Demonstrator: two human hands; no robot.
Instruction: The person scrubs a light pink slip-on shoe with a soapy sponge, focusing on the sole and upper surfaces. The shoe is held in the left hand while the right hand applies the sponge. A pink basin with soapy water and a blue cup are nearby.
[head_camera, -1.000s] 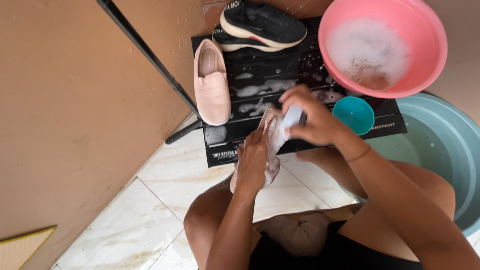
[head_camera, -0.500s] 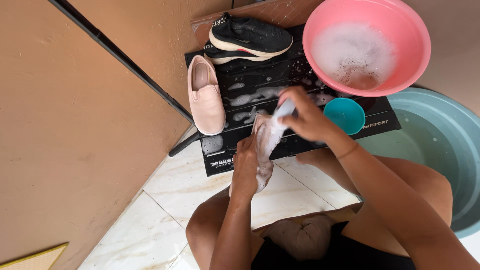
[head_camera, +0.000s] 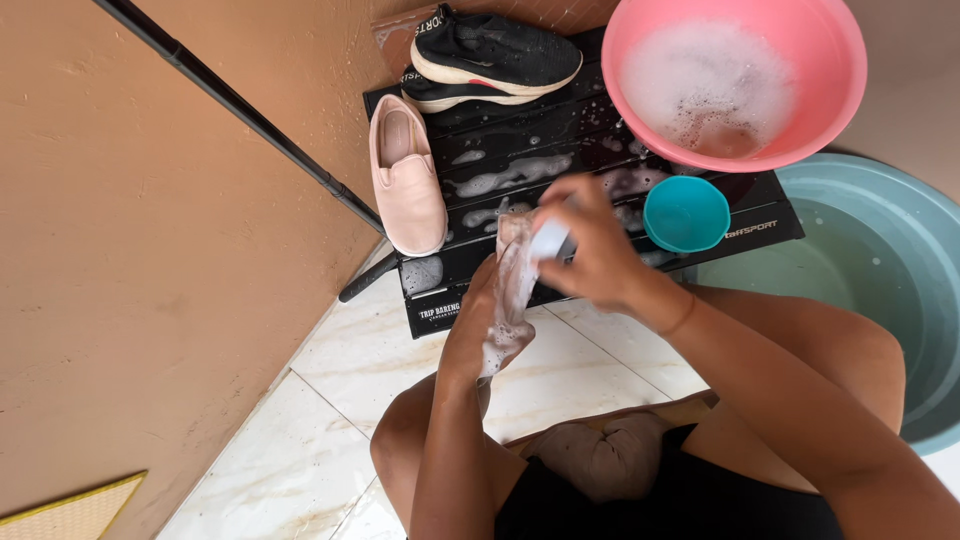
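Observation:
My left hand (head_camera: 478, 322) grips a soapy pink shoe (head_camera: 513, 290), holding it upright over the front edge of a low black slatted table (head_camera: 600, 215). Against the shoe's upper end, my right hand (head_camera: 590, 250) is closed on a white scrubbing brush (head_camera: 550, 240). Foam covers the shoe and my left fingers. A second pink slip-on shoe (head_camera: 405, 175) lies on the table's left side. A small teal cup (head_camera: 685, 213) stands just right of my right hand.
A pink basin (head_camera: 840, 60) of sudsy water sits on the table's far right. Two black sneakers (head_camera: 495, 50) lie at the back. A large teal tub (head_camera: 900, 290) of water stands at right. A tan wall and a black pole (head_camera: 250, 110) are at left; white floor tiles lie below.
My right hand with the brush has slid along the shoe's upper end in a scrubbing stroke. The camera view has shifted a little; the shoe stays in my left hand.

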